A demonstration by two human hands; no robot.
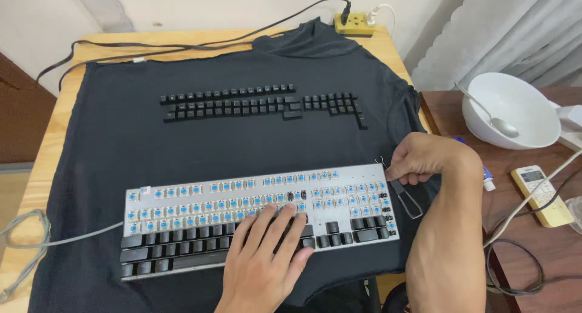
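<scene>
So the silver-plated mechanical keyboard with blue switches (254,219) is lying flat on a black T-shirt (109,131) spread over a light wooden table (54,137), and it's roughly half stripped: the top three rows are showing bare blue stems while the bottom rows are mostly still wearing their black caps. The left hand (267,255) is resting open with fingers spread across the lower middle rows, pinning the board down. The right hand (421,161) is closed around a wire keycap puller (405,195) at the board's right edge, pinching its upper end while the loop hangs beside the numpad. I'd say this is mid cap-pulling, and the next move is probably calling for lining the wire prongs up under a remaining cap and lifting straight so the stem isn't getting yanked sideways. The pulled black keycaps (260,104) are sitting in tidy rows further up the shirt, well apart from the board. Outward from there, a grey cable (36,240) is trailing off left, a yellow power strip (354,25) sits at the far edge, and a white bowl with a spoon (509,110) and a small white remote (542,195) are on the dark side table to the right. Hard to tell: the palm is covering several keys, so I can't say which are capped there, and the puller's tips are too thin to make out properly.
</scene>
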